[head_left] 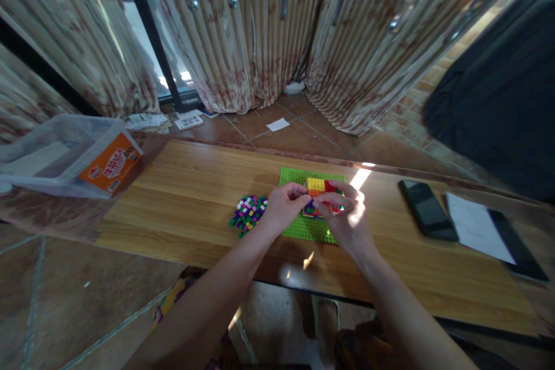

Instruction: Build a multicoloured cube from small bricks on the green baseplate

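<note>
A green studded baseplate (297,230) lies on the wooden table, bearing a small block built of toy bricks (315,185) with yellow and red on top. My left hand (282,207) is at the block's left side, thumb and forefinger closed together; what lies between them is hidden. From the right, my right hand (347,217) reaches over the block, its thumb and forefinger pinched at the front by a small purple toy brick (309,207). Its other fingers curve over the red part and hide some of it. Left of the plate is a pile of loose small toy bricks (249,212) in mixed colours.
A clear plastic bin (56,176) with an orange label stands at the left end of the table (186,185). On the right lie a black phone (427,208), a white paper (477,225) and a dark flat device (520,248). Curtains (260,40) hang behind.
</note>
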